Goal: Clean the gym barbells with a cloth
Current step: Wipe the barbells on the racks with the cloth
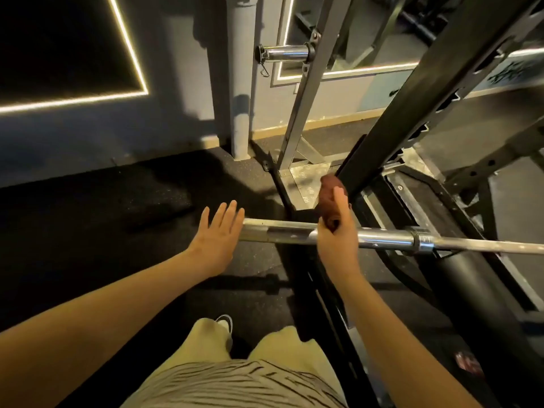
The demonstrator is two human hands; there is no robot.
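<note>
The left hand (216,231) is flat with its fingers straight and slightly spread, right at the left end of the barbell (282,234); whether it touches the steel I cannot tell. The barbell lies level above the dark floor (103,216) and runs off to the right. On its thick sleeve the right hand (338,235) grips a bunched brown cloth (327,198), thumb along it, just in front of a black rack post (412,98).

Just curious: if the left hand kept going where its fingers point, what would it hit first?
Nothing near: the left hand would pass beside the barbell, then perhaps reach the grey pipe; depth unclear.
</note>
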